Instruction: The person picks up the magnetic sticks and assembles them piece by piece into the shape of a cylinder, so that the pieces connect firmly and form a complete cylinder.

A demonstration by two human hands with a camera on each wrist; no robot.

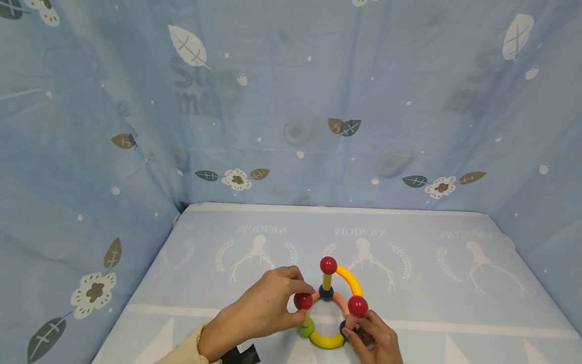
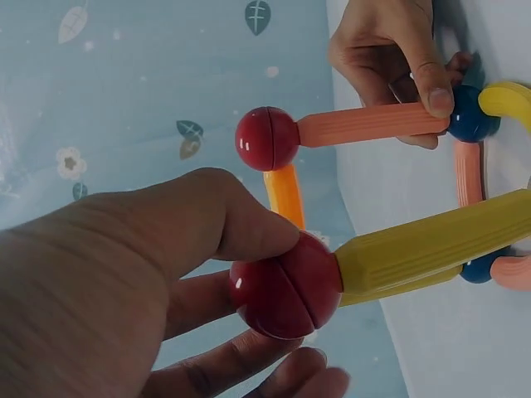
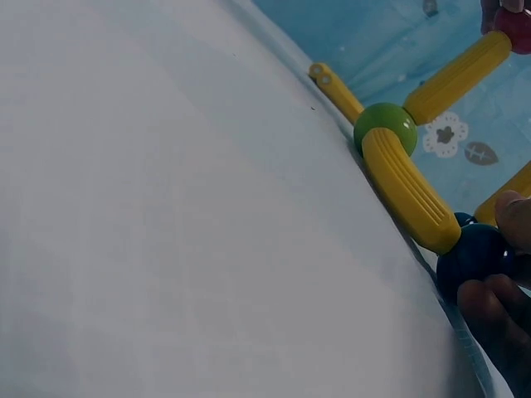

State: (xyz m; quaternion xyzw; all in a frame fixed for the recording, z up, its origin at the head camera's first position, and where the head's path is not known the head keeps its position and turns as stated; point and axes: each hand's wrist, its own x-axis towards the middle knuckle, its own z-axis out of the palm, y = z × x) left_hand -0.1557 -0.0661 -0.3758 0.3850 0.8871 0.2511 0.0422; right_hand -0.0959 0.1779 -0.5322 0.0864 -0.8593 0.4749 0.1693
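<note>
My left hand (image 1: 268, 303) pinches a red ball (image 2: 286, 286) between thumb and fingers. That ball tops a straight yellow-green stick (image 2: 431, 240), which rises from a green ball (image 1: 306, 328). At the front right of the same toy, my right hand (image 1: 375, 338) grips the lower end of an upright salmon stick (image 2: 365, 126) and the dark blue ball (image 2: 474, 114) under it. A second red ball (image 1: 357, 306) caps this stick. The toy's base is a ring of curved sticks, including a yellow curved stick (image 1: 328, 342) in front.
At the back of the ring, a third red ball (image 1: 328, 265) stands on a yellow stick over another blue ball (image 1: 325, 292). An orange curved stick (image 1: 350, 279) bridges two red balls. Patterned blue cloth (image 1: 291, 101) hangs behind the pale printed tabletop (image 1: 204, 293).
</note>
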